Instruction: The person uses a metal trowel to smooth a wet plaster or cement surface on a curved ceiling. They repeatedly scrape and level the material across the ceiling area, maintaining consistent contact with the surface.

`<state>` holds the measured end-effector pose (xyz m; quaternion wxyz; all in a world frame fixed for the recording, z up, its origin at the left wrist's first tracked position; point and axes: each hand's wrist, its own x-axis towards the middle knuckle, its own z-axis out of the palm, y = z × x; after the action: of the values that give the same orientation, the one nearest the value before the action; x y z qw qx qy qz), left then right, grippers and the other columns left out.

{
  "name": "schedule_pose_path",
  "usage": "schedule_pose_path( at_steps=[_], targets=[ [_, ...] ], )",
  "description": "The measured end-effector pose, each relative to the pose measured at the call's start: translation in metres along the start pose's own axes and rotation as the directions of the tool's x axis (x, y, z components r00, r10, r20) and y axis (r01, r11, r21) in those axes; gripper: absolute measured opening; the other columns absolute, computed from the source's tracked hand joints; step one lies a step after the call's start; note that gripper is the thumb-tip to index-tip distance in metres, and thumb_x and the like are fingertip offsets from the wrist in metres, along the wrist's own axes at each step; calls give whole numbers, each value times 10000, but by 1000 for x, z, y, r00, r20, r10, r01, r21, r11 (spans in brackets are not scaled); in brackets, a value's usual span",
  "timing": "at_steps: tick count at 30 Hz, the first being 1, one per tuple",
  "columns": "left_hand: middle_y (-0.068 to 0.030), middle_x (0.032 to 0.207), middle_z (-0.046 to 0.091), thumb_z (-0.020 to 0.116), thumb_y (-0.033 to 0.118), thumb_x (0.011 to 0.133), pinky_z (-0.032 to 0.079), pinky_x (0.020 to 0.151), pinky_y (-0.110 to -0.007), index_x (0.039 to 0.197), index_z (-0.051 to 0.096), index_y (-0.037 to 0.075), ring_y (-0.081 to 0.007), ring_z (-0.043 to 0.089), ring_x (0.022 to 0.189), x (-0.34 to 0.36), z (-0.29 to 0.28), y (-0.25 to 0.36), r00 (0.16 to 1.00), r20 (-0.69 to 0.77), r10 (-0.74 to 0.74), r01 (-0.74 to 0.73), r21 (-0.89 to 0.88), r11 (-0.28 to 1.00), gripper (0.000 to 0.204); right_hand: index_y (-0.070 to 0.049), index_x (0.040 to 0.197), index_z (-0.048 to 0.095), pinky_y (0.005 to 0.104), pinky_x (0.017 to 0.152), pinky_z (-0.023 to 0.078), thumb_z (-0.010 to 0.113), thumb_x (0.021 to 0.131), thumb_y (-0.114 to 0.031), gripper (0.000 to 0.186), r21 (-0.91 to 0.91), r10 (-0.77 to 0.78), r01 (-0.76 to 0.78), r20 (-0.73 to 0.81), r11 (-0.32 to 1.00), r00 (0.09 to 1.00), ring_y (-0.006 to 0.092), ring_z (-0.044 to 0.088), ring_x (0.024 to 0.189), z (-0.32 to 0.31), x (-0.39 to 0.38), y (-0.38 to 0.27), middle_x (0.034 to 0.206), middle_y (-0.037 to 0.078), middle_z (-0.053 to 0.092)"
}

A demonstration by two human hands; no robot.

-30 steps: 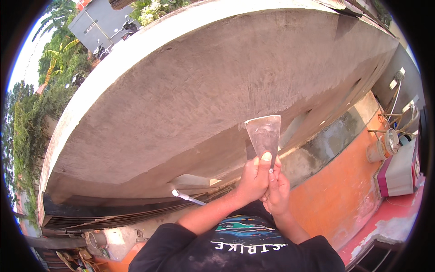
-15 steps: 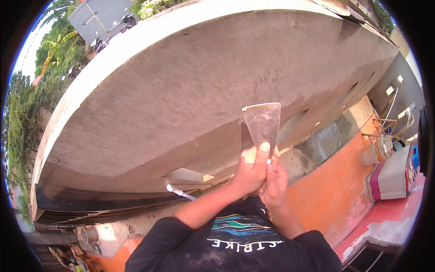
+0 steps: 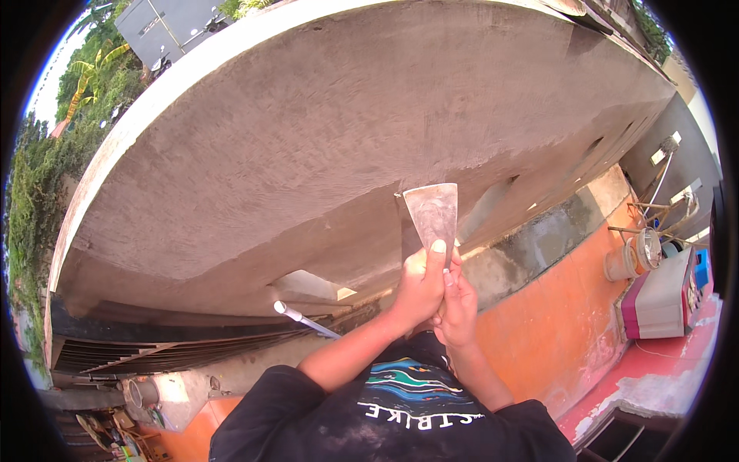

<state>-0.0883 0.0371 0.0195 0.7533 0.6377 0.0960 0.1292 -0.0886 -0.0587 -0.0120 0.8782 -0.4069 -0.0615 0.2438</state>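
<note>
A flat metal scraper [image 3: 432, 212] with a wide, plaster-smeared blade points up against a grey plastered concrete surface [image 3: 308, 154]. My left hand [image 3: 418, 286] wraps around its handle, with the thumb pressed on the base of the blade. Just below and to the right, my right hand [image 3: 460, 309] also closes on the handle. The handle itself is hidden by the fingers. Both forearms rise from my black printed shirt at the lower edge.
An orange wall [image 3: 554, 323] runs below the grey surface on the right. A white pipe [image 3: 300, 317] sticks out near a corrugated roof [image 3: 154, 353]. At right stand a pale bucket [image 3: 620, 263] and a pink and white box [image 3: 659, 299]. Greenery fills the left rim.
The scraper and both hands have shifted slightly up and left along the grey surface. The grip is the same.
</note>
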Motion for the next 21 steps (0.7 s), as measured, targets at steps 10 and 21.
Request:
schedule_pose_path(
  at_steps=[10,21],
  targets=[
    [-29,665,564,351,352,1065,452,592,-277,867,590,-1,-110,515,619,11,-1,1,997,-40,-59,60,33,998,470,-43,1133,570,193,384,336,452,1053,-281,278,-91,-35,37,20,995,999,34,429,462,3,14,3,718,-5,564],
    [-13,672,554,368,363,1067,448,594,-268,885,579,1,-85,508,629,22,12,38,990,53,131,-126,-99,987,457,-73,949,536,191,384,326,446,1056,-274,244,-173,-180,203,142,964,973,27,420,458,19,21,-40,671,-16,538]
  ],
)
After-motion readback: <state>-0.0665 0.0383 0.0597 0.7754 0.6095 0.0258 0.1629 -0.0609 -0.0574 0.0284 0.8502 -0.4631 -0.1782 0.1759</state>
